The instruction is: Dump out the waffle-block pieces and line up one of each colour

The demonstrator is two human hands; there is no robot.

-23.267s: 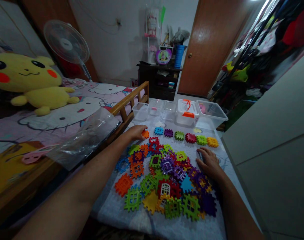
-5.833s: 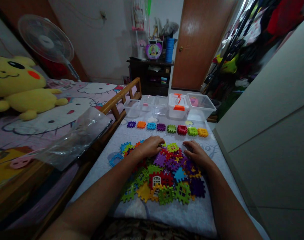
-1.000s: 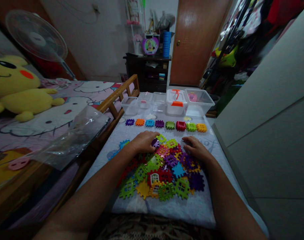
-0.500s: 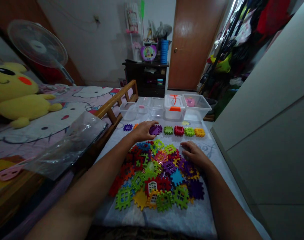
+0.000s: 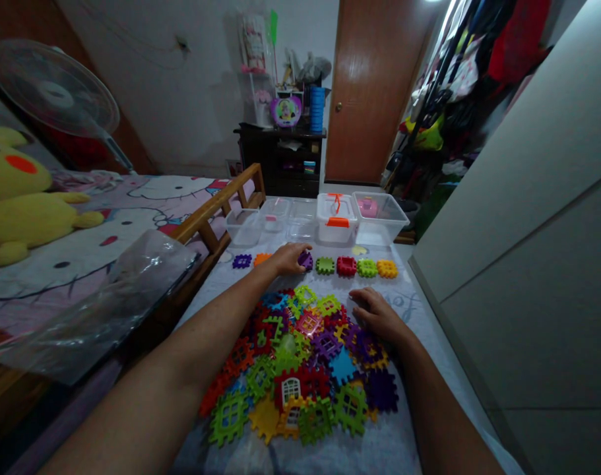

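Note:
My left hand (image 5: 289,258) reaches out to a row of small toothed plastic blocks, fingers closed on a purple block (image 5: 305,259) in that row. To its right stand a green block (image 5: 324,265), a red block (image 5: 346,266), another green one and an orange-yellow block (image 5: 386,268); to its left a purple block (image 5: 241,261) and an orange one. My right hand (image 5: 378,316) lies flat, fingers spread, on the right edge of a heap of bright interlocking tiles (image 5: 300,359) spread over the light cloth (image 5: 419,310).
Several clear plastic tubs (image 5: 382,216), one with an orange latch (image 5: 336,219), line the far edge. A wooden bed rail (image 5: 216,211) and crinkled clear bag (image 5: 107,303) lie left, with a yellow plush toy and a fan beyond. A pale cabinet wall (image 5: 518,251) runs along the right.
My left hand lifted a purple block from the heap and carried it forward into the row at the back. My right hand stayed on the heap's right edge.

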